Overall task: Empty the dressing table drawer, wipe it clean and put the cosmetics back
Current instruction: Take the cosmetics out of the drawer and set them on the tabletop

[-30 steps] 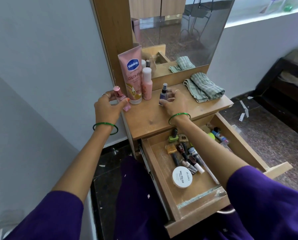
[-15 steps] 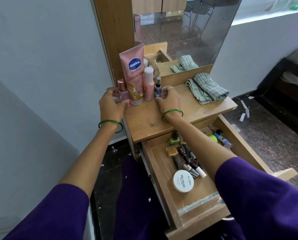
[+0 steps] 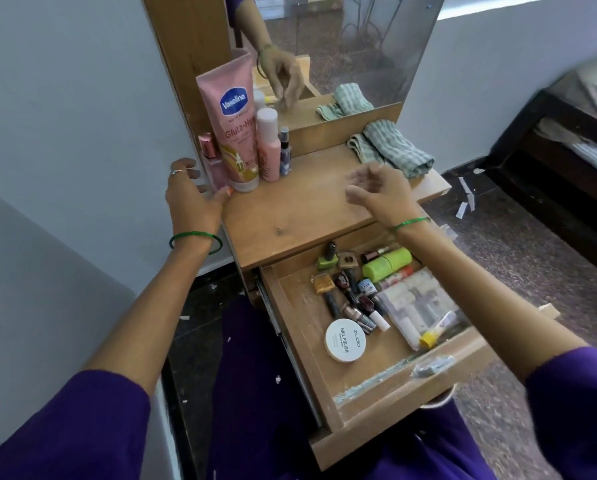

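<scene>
On the wooden dressing tabletop [image 3: 290, 209], the small dark spray bottle [image 3: 285, 152] now stands released. The right hand [image 3: 376, 192] has withdrawn, fingers loose and empty; the left hand [image 3: 193, 199], fingers spread, touches the pink glass bottle [image 3: 212, 164]. The open wooden drawer [image 3: 300, 327] remains mostly full.

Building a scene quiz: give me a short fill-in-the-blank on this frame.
1. The drawer stands ____.
2. The big pink tube reads ____.
3. The cloth lies on the tabletop to the ____ of the bottles.
4. The right hand holds ____.

Missing: open; Vaseline; right; nothing
</scene>
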### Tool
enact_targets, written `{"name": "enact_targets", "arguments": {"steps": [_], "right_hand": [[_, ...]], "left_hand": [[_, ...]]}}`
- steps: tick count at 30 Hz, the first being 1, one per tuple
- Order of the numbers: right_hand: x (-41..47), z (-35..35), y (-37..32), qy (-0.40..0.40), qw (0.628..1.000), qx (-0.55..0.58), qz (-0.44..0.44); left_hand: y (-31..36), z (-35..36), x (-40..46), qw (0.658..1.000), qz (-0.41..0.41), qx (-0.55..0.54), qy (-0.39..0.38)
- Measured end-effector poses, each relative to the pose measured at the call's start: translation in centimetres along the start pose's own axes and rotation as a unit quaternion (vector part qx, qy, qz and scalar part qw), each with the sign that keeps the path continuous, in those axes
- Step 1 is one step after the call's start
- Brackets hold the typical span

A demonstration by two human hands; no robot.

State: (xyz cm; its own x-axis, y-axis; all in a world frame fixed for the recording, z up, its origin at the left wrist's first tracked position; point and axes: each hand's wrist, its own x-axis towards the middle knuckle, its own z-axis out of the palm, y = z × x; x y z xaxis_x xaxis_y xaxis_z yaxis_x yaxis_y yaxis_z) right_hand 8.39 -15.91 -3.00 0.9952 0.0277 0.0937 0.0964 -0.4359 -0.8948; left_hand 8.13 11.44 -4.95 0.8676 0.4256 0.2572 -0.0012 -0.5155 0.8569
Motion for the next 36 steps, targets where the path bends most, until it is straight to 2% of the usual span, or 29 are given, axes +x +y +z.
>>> {"name": "enact_targets", "arguments": {"steps": [3,5,8,11,13,14,16,17,19,22,27,36], "right_hand": [[-3.6,-4.8,2.3,-0.013,0.997,-0.068,0.039],[-5.8,-7.4,3.5,-0.071,0.978,-0.171,0.099],[-9.0,-9.5,5.1,-0.16,0.908,-0.336,0.193],[-10.9,-9.5,6.9,-0.186,0.866,-0.393,0.247],[-11.4,-9.1,7.9,-0.189,0.851,-0.417,0.259],[-11.6,-8.9,8.1,-0.182,0.847,-0.424,0.265],[-11.8,-8.7,8.4,-0.161,0.847,-0.427,0.273],[-11.8,-8.7,8.5,-0.153,0.849,-0.426,0.272],[-11.6,-8.7,8.8,-0.134,0.852,-0.427,0.271],[-11.5,-8.8,9.0,-0.119,0.856,-0.427,0.265],[-11.8,-9.6,8.9,-0.134,0.863,-0.404,0.273],[-12.2,-10.3,8.7,-0.227,0.876,-0.336,0.261]], "left_hand": [[0.4,0.3,-1.9,0.994,0.046,-0.01,0.097],[1.4,0.7,-4.5,0.987,0.069,-0.023,0.142],[3.8,2.0,-9.4,0.993,0.069,-0.018,0.099],[6.1,4.0,-13.9,0.997,0.053,-0.031,-0.042],[7.3,5.6,-16.2,0.981,0.001,-0.043,-0.189],[7.9,6.4,-17.3,0.958,-0.046,-0.053,-0.277],[8.4,8.3,-19.4,0.887,-0.145,-0.058,-0.435],[8.4,9.2,-20.3,0.856,-0.183,-0.04,-0.481],[8.4,10.9,-21.8,0.813,-0.265,-0.016,-0.518],[9.0,12.2,-23.0,0.786,-0.369,-0.037,-0.494],[9.6,13.4,-24.4,0.793,-0.411,-0.05,-0.448],[9.8,13.2,-24.8,0.75,-0.539,-0.168,-0.345]]}}
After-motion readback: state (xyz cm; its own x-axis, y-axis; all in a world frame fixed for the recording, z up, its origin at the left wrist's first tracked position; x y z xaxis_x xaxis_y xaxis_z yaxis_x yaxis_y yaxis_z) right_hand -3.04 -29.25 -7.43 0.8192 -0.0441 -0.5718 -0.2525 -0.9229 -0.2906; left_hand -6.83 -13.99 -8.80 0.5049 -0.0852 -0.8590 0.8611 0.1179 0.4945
